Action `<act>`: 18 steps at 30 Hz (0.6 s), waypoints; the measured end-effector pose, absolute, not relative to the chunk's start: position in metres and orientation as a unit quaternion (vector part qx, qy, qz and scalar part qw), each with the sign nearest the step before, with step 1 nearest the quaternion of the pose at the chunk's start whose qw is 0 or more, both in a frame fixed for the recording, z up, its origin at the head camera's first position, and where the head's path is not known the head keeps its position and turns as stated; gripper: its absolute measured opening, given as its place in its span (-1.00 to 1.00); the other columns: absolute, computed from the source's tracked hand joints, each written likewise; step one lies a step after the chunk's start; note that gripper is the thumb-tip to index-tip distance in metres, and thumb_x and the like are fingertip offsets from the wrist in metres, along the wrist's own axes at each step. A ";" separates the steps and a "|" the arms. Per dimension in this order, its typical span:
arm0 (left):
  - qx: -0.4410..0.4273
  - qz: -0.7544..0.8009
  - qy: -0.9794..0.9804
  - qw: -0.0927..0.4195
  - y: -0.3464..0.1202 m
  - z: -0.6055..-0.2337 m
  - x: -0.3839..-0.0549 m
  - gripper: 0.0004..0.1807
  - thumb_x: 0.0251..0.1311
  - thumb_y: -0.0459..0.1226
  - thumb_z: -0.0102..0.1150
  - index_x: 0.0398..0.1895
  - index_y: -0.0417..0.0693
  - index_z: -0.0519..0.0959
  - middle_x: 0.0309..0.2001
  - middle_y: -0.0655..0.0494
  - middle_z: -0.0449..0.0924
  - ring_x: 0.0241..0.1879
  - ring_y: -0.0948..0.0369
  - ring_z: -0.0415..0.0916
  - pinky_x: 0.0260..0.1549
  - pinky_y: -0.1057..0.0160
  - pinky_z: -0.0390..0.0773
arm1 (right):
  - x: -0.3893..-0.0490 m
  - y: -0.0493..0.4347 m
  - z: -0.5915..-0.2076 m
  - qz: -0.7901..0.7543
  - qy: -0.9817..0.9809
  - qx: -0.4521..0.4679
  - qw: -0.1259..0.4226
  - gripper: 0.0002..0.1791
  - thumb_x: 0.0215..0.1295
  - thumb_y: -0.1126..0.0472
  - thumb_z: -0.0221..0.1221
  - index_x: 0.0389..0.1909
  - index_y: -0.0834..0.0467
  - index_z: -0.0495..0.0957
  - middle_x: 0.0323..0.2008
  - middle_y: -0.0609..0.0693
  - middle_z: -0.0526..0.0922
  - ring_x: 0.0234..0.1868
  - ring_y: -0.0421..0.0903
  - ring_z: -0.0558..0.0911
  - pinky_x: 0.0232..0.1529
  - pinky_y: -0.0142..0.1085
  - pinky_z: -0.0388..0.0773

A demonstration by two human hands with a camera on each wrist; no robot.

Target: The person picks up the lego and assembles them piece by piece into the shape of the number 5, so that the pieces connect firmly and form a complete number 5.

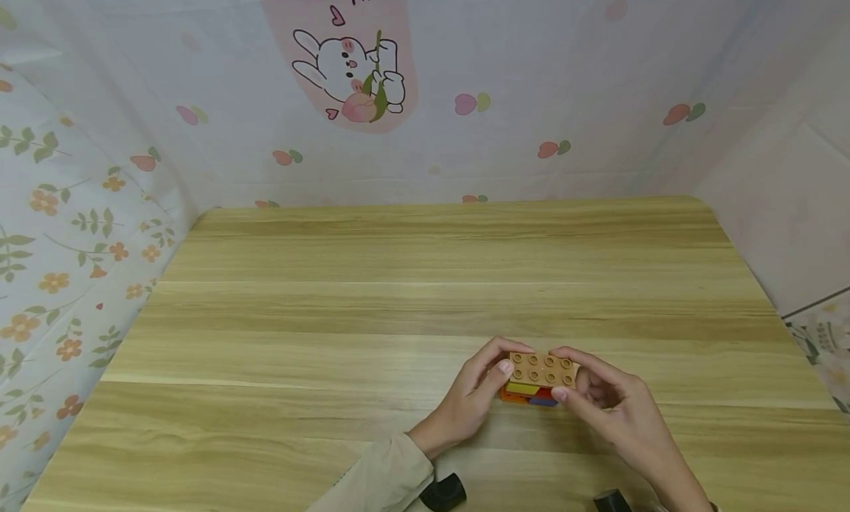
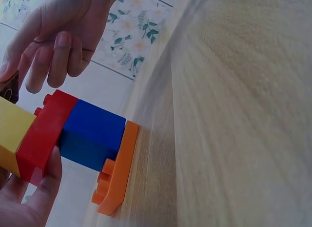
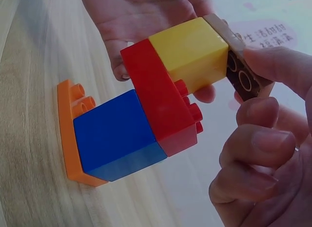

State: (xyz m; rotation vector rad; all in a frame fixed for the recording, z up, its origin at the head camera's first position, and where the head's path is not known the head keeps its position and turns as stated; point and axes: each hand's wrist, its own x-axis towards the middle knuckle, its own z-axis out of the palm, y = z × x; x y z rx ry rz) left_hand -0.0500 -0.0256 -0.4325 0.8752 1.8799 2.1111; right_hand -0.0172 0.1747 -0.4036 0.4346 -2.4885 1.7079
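A stack of toy building bricks stands low over the table. In the right wrist view it runs from an orange plate (image 3: 65, 134) through a blue brick (image 3: 117, 139) and a red brick (image 3: 158, 100) to a yellow brick (image 3: 190, 53). A tan studded brick (image 1: 541, 369) caps it, jutting past the yellow one. My left hand (image 1: 465, 398) grips the stack from the left, its fingers about the red and yellow bricks. At the other end, my right hand (image 1: 620, 412) pinches the tan brick between thumb and fingers. The underside of its overhang shows hollow tubes.
The wooden table (image 1: 372, 313) spreads out ahead and to the left. Patterned cloth (image 1: 425, 158) hangs along its back and sides. Two black objects, one by the left sleeve (image 1: 445, 492) and a black piece (image 1: 611, 501) near the right wrist, show at the bottom edge.
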 end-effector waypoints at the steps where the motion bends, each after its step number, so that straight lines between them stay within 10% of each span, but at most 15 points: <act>1: 0.291 0.710 0.635 0.092 -0.025 -0.432 -0.050 -0.67 0.44 -0.26 -0.34 0.11 -0.18 0.35 -0.01 -0.13 0.45 -0.07 0.23 0.45 -0.10 0.21 0.49 | -0.017 0.175 -0.404 0.559 -0.815 0.144 0.046 -0.51 0.04 0.52 0.25 0.06 0.20 0.51 -0.63 -0.09 0.38 -0.72 -0.24 0.27 -0.77 -0.34 0.23; 18: 0.266 0.717 0.636 0.104 -0.025 -0.431 -0.048 -0.66 0.44 -0.23 -0.34 0.10 -0.19 0.35 -0.05 -0.15 0.47 -0.10 0.24 0.48 -0.14 0.22 0.51 | -0.018 0.176 -0.405 0.545 -0.822 0.155 0.045 -0.51 0.07 0.52 0.23 0.07 0.21 0.50 -0.75 -0.11 0.17 -0.78 -0.24 0.11 -0.79 -0.34 0.11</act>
